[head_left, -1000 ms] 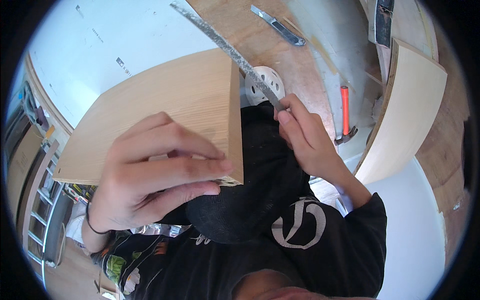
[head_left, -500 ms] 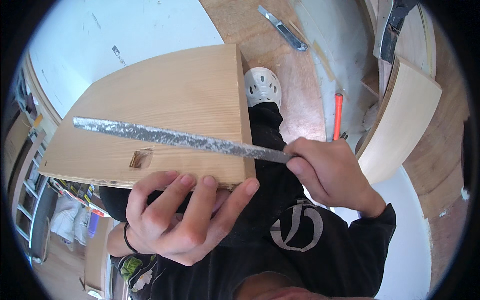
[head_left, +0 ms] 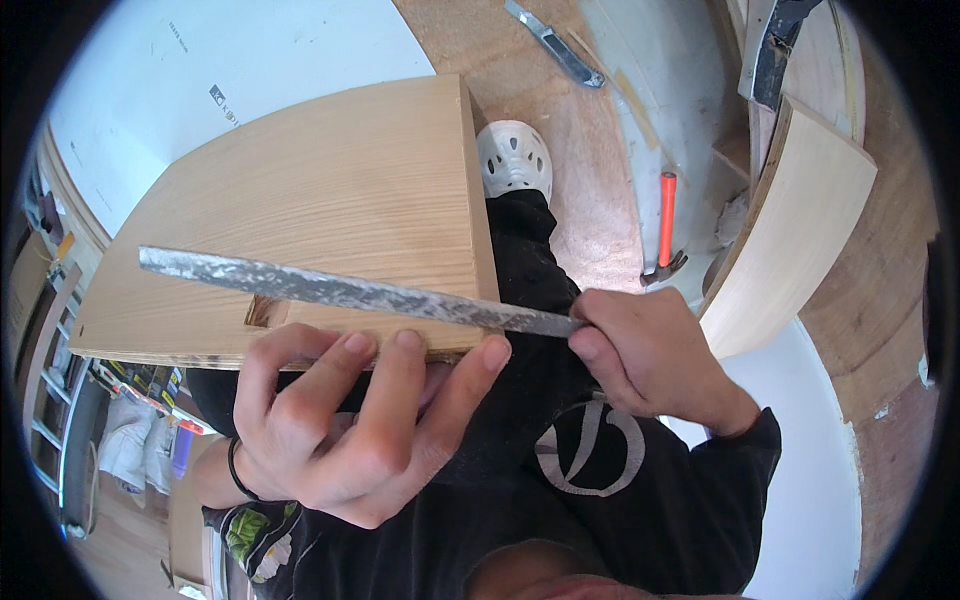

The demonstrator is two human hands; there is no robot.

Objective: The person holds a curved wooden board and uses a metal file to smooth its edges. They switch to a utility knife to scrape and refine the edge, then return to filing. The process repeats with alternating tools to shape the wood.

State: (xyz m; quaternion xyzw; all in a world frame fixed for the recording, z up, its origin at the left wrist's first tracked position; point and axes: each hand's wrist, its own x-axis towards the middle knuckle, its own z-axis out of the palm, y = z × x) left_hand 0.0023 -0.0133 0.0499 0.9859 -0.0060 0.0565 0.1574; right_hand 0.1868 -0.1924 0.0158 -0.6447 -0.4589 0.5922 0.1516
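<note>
A long, flat metal file [head_left: 330, 289], worn pale in patches, slants across a wooden board [head_left: 320, 170]. My right hand [head_left: 650, 350] is closed around its narrow right end, beyond the board's right edge. The board is light-coloured, with a curved far edge and a thick right side. Near its close edge is a square hole [head_left: 268, 311], now partly covered by the file. My left hand [head_left: 370, 420] grips that close edge, fingertips on the top face and the thumb mostly hidden below. Whether the file touches the board I cannot tell.
A utility knife [head_left: 555, 42] lies on the plywood floor ahead. To the right are an orange-handled hammer [head_left: 667, 220] and a pale curved panel [head_left: 800, 220]. My foot in a white clog [head_left: 514, 160] is beside the board. A metal ladder [head_left: 50, 430] lies at far left.
The file has shifted toward me over the board and now covers part of the square hole. My left hand keeps its hold, and the view has shifted slightly.
</note>
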